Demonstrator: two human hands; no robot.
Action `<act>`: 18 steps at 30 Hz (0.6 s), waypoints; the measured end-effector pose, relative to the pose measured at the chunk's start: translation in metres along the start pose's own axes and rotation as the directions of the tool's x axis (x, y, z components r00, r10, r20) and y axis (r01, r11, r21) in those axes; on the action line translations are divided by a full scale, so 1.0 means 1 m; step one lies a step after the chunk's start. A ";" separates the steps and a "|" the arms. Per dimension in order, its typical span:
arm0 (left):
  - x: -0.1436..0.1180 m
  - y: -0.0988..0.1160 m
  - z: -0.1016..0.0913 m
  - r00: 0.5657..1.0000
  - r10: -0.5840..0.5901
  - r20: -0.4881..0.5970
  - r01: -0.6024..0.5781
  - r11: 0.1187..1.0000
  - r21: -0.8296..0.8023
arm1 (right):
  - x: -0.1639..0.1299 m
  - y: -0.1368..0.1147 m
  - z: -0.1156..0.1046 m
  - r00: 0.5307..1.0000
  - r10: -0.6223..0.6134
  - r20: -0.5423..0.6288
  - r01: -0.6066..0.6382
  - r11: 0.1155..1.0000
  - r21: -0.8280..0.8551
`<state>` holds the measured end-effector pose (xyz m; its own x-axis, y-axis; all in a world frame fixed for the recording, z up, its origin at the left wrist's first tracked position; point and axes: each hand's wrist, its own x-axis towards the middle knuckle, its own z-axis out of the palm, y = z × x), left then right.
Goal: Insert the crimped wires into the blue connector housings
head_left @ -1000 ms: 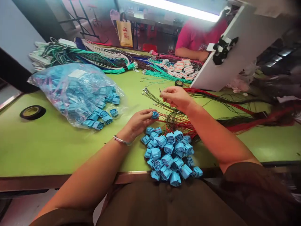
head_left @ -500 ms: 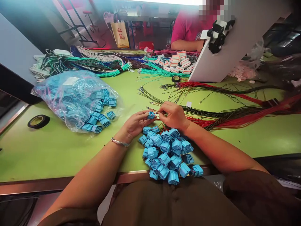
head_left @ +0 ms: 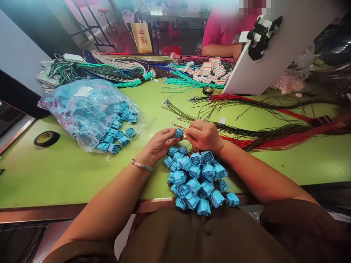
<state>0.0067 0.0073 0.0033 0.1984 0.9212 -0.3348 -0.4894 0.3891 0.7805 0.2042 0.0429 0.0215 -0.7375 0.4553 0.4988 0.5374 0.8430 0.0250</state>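
Observation:
Between the thumb and fingers of my left hand (head_left: 161,141) is a blue connector housing (head_left: 178,133). My right hand (head_left: 204,135) is closed in a pinch just right of it; a thin wire seems to run from its fingertips to the connector, though the tip is too small to make out. Below both hands lies a pile of blue connectors (head_left: 194,171) with wires among them, reaching the table's front edge. Red and black wires (head_left: 246,140) stretch away to the right from behind my right hand.
A clear plastic bag of blue connectors (head_left: 90,113) lies open at left, near a black tape roll (head_left: 46,138). White connectors (head_left: 212,71) and green wire bundles (head_left: 134,82) lie at the back. A white panel (head_left: 255,69) stands at right. Across the table sits a person (head_left: 219,33) in pink.
The connector in my left hand has turned slightly, and my right hand's fingers have curled closer together beside it. The whole view has shifted a little.

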 end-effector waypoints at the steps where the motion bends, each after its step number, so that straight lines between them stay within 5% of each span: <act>1: 0.000 0.000 -0.001 1.000 -0.002 0.006 0.002 1.000 0.004 | -0.001 0.001 0.001 1.000 0.006 -0.013 -0.005 1.000 0.011; 12: 0.001 -0.006 0.003 0.997 0.022 -0.071 -0.018 0.998 0.054 | 0.001 -0.004 0.010 0.998 -0.015 0.060 0.017 1.000 -0.026; 18: 0.001 -0.005 0.004 0.996 0.060 -0.065 -0.056 0.997 0.052 | 0.001 -0.001 0.006 0.986 0.040 0.159 -0.061 0.990 0.130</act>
<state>0.0128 0.0069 0.0015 0.1130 0.9402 -0.3212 -0.4548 0.3364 0.8247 0.2004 0.0440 0.0166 -0.7709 0.5288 0.3552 0.5240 0.8434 -0.1183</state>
